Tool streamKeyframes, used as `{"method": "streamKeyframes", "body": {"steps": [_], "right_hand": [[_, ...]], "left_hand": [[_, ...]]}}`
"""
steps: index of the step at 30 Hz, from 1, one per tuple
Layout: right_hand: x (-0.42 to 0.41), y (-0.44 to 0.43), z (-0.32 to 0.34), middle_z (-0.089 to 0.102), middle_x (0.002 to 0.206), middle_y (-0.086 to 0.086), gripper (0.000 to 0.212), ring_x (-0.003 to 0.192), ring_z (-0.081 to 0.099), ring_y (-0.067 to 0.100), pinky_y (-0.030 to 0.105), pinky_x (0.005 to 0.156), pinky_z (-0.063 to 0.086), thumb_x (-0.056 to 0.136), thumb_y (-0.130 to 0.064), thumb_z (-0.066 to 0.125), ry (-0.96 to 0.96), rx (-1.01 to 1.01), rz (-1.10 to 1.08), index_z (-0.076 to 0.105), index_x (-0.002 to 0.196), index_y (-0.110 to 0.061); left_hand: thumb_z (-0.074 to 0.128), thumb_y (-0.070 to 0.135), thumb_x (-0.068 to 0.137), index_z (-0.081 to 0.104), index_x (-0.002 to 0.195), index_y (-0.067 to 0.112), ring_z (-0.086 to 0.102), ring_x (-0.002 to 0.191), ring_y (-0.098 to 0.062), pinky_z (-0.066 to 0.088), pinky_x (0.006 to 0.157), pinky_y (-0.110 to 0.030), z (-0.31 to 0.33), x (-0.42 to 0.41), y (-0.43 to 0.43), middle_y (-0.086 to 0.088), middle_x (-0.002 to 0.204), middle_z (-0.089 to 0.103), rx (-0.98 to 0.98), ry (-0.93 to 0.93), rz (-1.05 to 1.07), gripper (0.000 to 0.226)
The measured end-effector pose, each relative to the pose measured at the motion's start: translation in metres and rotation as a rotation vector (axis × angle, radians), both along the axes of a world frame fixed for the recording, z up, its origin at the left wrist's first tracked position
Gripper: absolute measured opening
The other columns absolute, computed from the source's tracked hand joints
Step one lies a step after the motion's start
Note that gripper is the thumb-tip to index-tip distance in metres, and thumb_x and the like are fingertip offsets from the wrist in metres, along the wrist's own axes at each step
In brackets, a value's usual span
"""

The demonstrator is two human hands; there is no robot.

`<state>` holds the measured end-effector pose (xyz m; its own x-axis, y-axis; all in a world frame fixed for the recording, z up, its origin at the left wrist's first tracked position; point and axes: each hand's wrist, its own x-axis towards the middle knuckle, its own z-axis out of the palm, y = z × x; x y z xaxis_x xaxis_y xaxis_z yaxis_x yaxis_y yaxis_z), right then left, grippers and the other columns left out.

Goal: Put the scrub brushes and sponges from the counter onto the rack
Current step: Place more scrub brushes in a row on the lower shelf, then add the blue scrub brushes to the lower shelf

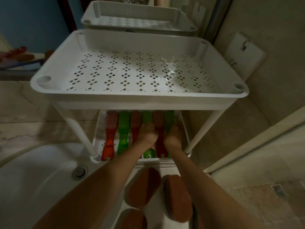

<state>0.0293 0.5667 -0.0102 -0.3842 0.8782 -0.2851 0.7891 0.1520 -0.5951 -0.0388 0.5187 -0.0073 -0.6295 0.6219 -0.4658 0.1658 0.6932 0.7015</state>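
Observation:
A white two-tier rack [142, 100] stands on the counter. On its lower shelf [97, 139] lie several scrub brushes side by side, alternating red and green: a red brush [109, 134] at the left, then a green brush [123, 134], then more. My left hand [147, 135] is closed over a green brush [148, 156]. Beside it, past a red brush [159, 138], my right hand [173, 137] grips the rightmost green brush [168, 119]. Three brown oval sponges [142, 187] [178, 197] [133, 219] lie on the counter between my forearms.
The rack's perforated top shelf [132, 71] holds nothing and hangs over the lower one. A white sink [33, 179] with its drain [80, 171] is at the left. A tiled wall [264, 80] closes the right side. A mirror behind shows the rack's reflection [137, 15].

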Motion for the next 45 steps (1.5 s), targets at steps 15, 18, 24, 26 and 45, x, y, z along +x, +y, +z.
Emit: {"method": "streamKeyframes", "body": {"steps": [15, 18, 24, 26, 45], "right_hand": [[0.019, -0.02, 0.011, 0.036, 0.143, 0.03, 0.059, 0.13, 0.043, 0.037, 0.037, 0.106, 0.034, 0.096, -0.002, 0.036, -0.125, 0.13, 0.236, 0.006, 0.146, 0.008], [0.031, -0.039, 0.027, 0.044, 0.135, 0.029, 0.054, 0.122, 0.048, 0.04, 0.038, 0.1, 0.04, 0.089, 0.009, 0.042, 0.033, 0.131, 0.159, 0.027, 0.14, 0.007], [0.042, -0.13, 0.06, 0.053, 0.129, 0.024, 0.05, 0.119, 0.051, 0.038, 0.029, 0.094, 0.033, 0.08, 0.015, 0.043, 0.331, 0.195, 0.306, 0.05, 0.128, 0.002], [0.036, -0.163, 0.066, 0.061, 0.12, 0.024, 0.041, 0.113, 0.055, 0.037, 0.028, 0.088, 0.034, 0.083, 0.012, 0.043, 0.38, 0.121, 0.407, 0.056, 0.121, 0.002], [-0.137, -0.498, 0.045, 0.061, 0.123, 0.015, 0.033, 0.113, 0.057, 0.028, 0.031, 0.091, 0.044, 0.09, -0.007, 0.047, 0.121, -0.185, 0.895, 0.054, 0.123, -0.006]], "left_hand": [[0.044, 0.003, 0.091, 0.065, 0.091, -0.016, 0.064, 0.049, -0.03, 0.054, 0.044, -0.027, 0.023, 0.01, -0.034, -0.025, 0.067, 0.064, 0.131, 0.176, 0.072, 0.029], [0.045, 0.005, 0.092, 0.065, 0.089, -0.009, 0.062, 0.045, -0.025, 0.051, 0.04, -0.024, 0.047, 0.02, -0.062, -0.027, 0.072, 0.068, 0.153, 0.24, 0.112, 0.025], [0.047, 0.016, 0.091, 0.068, 0.093, 0.007, 0.068, 0.089, -0.032, 0.051, 0.08, -0.034, 0.083, 0.043, -0.183, -0.019, 0.093, 0.072, 0.08, 0.402, 0.338, 0.023], [0.049, 0.014, 0.089, 0.068, 0.089, 0.007, 0.068, 0.074, -0.032, 0.056, 0.078, -0.036, 0.087, 0.048, -0.229, -0.017, 0.085, 0.072, 0.116, 0.349, 0.472, 0.02], [0.046, 0.014, 0.091, 0.062, 0.101, 0.001, 0.064, 0.098, -0.036, 0.053, 0.083, -0.037, 0.043, -0.112, -0.576, -0.022, 0.104, 0.067, -0.006, 0.239, 0.889, 0.023]]}}
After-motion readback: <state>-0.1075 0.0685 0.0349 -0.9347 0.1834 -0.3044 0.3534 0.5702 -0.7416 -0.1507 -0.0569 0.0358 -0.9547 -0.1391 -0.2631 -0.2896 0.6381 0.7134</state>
